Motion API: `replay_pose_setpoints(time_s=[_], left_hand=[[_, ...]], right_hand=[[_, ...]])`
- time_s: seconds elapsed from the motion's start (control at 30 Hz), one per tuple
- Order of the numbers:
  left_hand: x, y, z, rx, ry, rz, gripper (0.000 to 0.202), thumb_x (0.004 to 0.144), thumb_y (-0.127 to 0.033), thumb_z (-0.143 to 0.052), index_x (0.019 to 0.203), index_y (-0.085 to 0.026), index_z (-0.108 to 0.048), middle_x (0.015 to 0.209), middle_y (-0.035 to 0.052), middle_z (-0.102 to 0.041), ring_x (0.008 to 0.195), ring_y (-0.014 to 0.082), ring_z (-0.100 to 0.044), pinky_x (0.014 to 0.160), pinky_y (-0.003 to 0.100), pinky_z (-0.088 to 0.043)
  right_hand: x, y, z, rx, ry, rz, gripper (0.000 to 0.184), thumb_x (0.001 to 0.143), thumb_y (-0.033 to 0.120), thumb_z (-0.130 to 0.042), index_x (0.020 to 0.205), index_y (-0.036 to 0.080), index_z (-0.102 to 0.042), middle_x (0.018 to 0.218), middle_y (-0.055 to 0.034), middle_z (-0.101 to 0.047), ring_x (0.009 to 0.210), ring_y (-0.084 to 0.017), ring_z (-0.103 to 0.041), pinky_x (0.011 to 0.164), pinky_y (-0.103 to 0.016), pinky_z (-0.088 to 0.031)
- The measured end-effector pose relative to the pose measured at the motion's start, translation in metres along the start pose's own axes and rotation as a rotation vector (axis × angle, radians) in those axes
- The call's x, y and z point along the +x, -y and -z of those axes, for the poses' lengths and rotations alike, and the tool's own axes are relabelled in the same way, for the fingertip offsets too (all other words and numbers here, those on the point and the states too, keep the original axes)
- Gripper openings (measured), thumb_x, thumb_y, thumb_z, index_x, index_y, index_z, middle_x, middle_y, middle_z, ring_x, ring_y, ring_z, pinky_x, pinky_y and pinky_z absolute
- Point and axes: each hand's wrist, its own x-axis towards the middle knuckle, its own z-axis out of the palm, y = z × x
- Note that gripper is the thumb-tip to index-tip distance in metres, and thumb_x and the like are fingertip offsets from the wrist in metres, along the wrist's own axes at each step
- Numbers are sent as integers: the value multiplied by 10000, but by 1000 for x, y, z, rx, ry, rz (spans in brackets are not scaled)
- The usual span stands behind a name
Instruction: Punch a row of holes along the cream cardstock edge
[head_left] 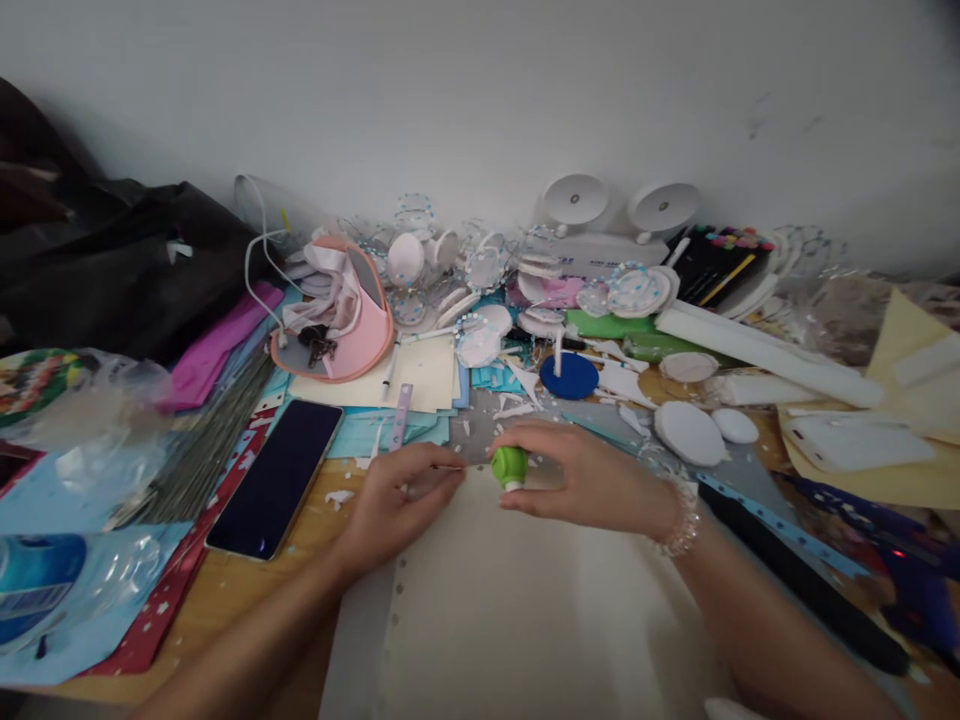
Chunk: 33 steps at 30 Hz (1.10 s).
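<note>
My right hand (559, 475) has its thumb and fingers closed around a small green craft punch (510, 464) with a white lower part. The punch is at the far edge of a pale cream sheet (495, 590), which has a row of small dark marks along its left edge. At the sheet's far left corner, my left hand (409, 490) pinches the edge between thumb and fingers. The fingertips of both hands are a short way apart. A beaded bracelet (681, 515) circles my right wrist.
A phone (276, 478) lies to the left, beside a pink visor (367, 325) with keys on it. White discs and beaded rings crowd the back by the wall. A blue disc (570, 375) holds an upright white stick. On the right are a black bar (802, 580) and a blue glue gun (892, 540).
</note>
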Motion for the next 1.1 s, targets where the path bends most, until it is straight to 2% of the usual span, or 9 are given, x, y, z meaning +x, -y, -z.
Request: replay_pose_setpoints(time_s=[0.33,0.47,0.57,0.73,0.8,0.87,0.93,1.0,1.1], left_hand=[[-2,3,-2,47,-18,-50,121,826,-218,-555,856,-178,-665,787,22,-700,703,130,-632,675,230,-494],[-1,2,-1,75,13,-86,142,847,-213,-526,887,-184,-659,828,22,-699,754,133,-637,694,229,-488],[-1,4,9,172,9,-90,193,879,-244,-475,999,-196,-618,927,33,-680,828,142,-627,739,247,-487],[-19,28,54,663,-184,22,404,829,-367,-496,1167,-146,-497,1130,119,-575,1038,252,-536,904,388,-426],[-32,42,71,925,-222,203,553,776,-453,-519,1197,-97,-477,1144,179,-540,1070,334,-496,909,456,-393],[-43,54,82,1089,-230,384,688,724,-545,-518,1193,-43,-475,1080,226,-544,1007,381,-508,841,477,-404],[-50,61,87,1136,-211,478,718,721,-597,-473,1177,-43,-480,1027,218,-556,969,381,-517,796,450,-415],[-51,64,87,1140,-198,503,715,721,-611,-449,1164,-50,-482,996,200,-567,961,369,-522,787,425,-416],[-48,61,83,1160,-223,514,731,706,-612,-455,1171,-48,-473,976,189,-576,954,357,-533,787,407,-415]], right_hand=[[2,2,-2,59,27,-25,211,757,286,-668,932,203,-584,902,-5,-623,840,-150,-575,741,-254,-445],[3,1,-6,38,87,-30,274,747,168,-630,1008,201,-556,927,-8,-626,863,-156,-575,758,-261,-436],[2,0,-10,-18,66,5,311,737,113,-590,1034,190,-539,993,-36,-617,933,-178,-564,805,-287,-428],[-15,7,-27,-153,-75,22,281,757,80,-526,1010,201,-530,1003,-62,-597,966,-222,-531,847,-371,-399],[-28,9,-41,-160,-134,6,309,731,38,-504,990,205,-523,964,-57,-592,936,-226,-527,830,-384,-396],[-39,10,-59,-113,-206,-8,354,697,-2,-484,984,203,-513,958,-56,-584,933,-223,-522,834,-382,-397],[-47,8,-75,-71,-258,1,394,674,-28,-463,989,205,-510,970,-60,-577,938,-221,-519,837,-377,-403],[-51,5,-86,-53,-281,22,437,657,-38,-456,1018,203,-507,992,-69,-571,955,-225,-512,843,-378,-406],[-49,0,-91,-46,-269,55,464,646,-39,-460,1044,196,-505,1002,-77,-564,969,-229,-504,850,-379,-409]])
